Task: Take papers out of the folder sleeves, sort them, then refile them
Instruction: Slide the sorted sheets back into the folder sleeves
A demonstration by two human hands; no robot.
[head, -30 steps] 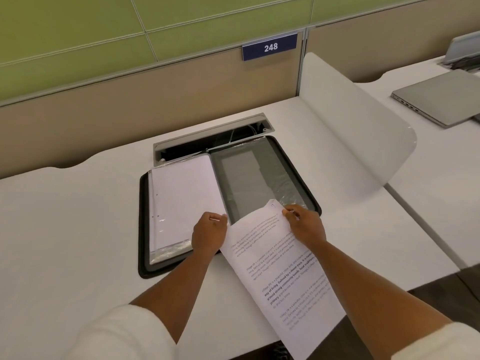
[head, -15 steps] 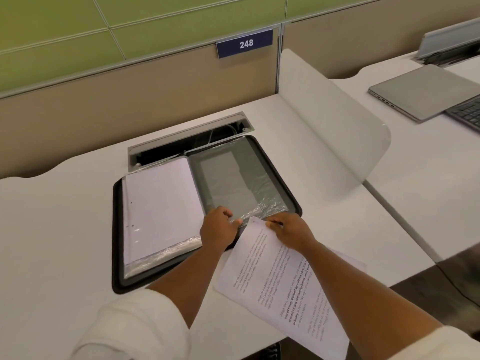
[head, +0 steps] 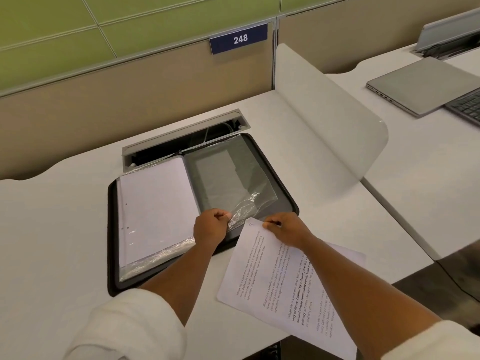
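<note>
A black folder (head: 112,229) lies open on the white desk. Its left half carries clear sleeves with white papers (head: 155,203) inside. The right half shows a clear sleeve (head: 233,178) over grey backing, with no paper in it. My left hand (head: 210,227) pinches the crinkled lower corner of that sleeve and lifts it a little. My right hand (head: 283,228) pinches the top edge of a printed sheet (head: 280,284), which lies slanted over the desk's front edge, just below the folder. Another white sheet (head: 348,253) lies under it on the desk.
A cable slot (head: 181,141) opens in the desk right behind the folder. A curved white divider (head: 324,113) stands to the right. Beyond it a closed laptop (head: 426,87) and a keyboard (head: 467,105) lie on the neighbouring desk. A partition wall with a "248" tag (head: 239,38) runs behind.
The printed sheet has come fully out of the right sleeve and moved down toward me onto the desk. My left hand shifted from the left page to the right sleeve's corner.
</note>
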